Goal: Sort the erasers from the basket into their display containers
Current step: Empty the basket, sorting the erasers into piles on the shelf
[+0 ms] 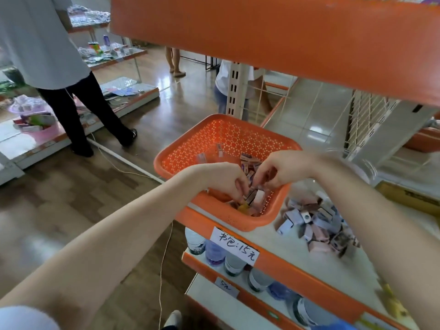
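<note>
Both hands are inside the orange basket (225, 136) at the centre of the frame. The basket sits on the white shelf (270, 235), at its left end, with one corner hanging past the orange front edge.

My left hand (222, 178) comes in from the lower left. Its grip is narrow, the fingers curled down and closed on erasers (250, 194) at the near side of the basket. My right hand (282, 169) comes in from the right. Its grip is also narrow, with thumb and fingertips pinched on the same cluster of erasers. The two sets of fingertips almost meet. Motion blur prevents a count of the pieces held.

More erasers lie against the basket's far right wall, and a few lean on the back wall.

Right of the basket, on the same shelf, lies a loose pile (315, 221) of pink and lilac erasers, partly hidden by my right forearm.

A handwritten price label (234, 245) is fixed to the shelf's front edge. Bottles (214, 252) stand on the shelf below.

A person (47, 48) stands at the upper left of the frame.
</note>
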